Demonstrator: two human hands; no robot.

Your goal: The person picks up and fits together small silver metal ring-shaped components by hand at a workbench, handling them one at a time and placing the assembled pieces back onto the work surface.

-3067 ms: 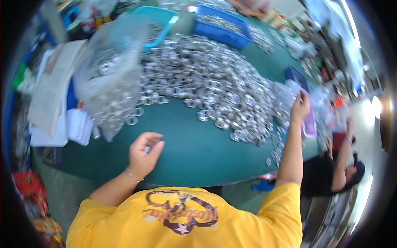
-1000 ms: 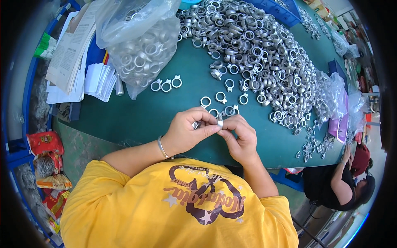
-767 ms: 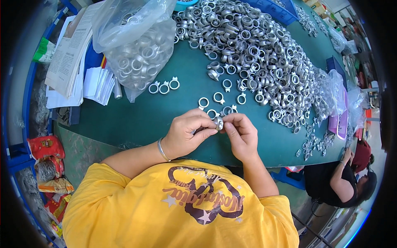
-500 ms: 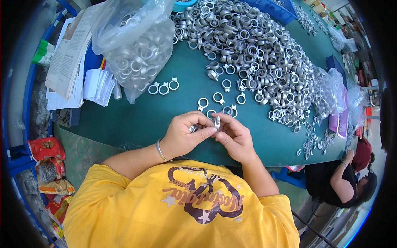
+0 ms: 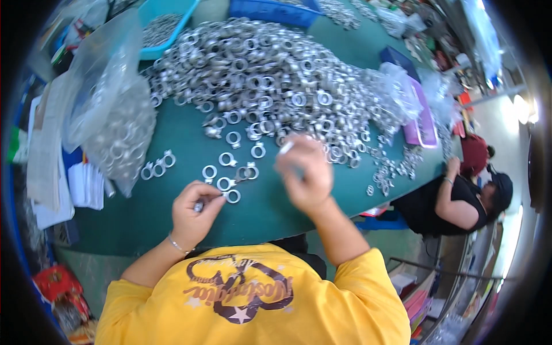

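My left hand (image 5: 196, 211) is closed low over the green table, with a small metal piece (image 5: 198, 205) showing between its fingers; its exact kind is hard to make out. Close by its fingertips lies a metal ring clamp (image 5: 232, 196), one of several loose ones with small lugs. My right hand (image 5: 307, 172) is out over the table at the near edge of the big heap of metal ring clamps (image 5: 270, 75). Motion smears its fingers, so whether it holds anything is unclear. Three more ring clamps (image 5: 158, 165) stand in a row to the left.
A clear plastic bag of rings (image 5: 123, 141) and stacked papers (image 5: 52, 144) lie at the left. Behind the heap are a turquoise basin (image 5: 187, 17) and a blue crate (image 5: 276, 11). Smaller parts (image 5: 391, 167) and a purple basket (image 5: 425, 115) are rightward. A co-worker (image 5: 454, 201) sits at right.
My hands, together before around a ring clamp, are now apart. The right has reached away toward the heap; the left stays near the table's front. The whole view has shifted.
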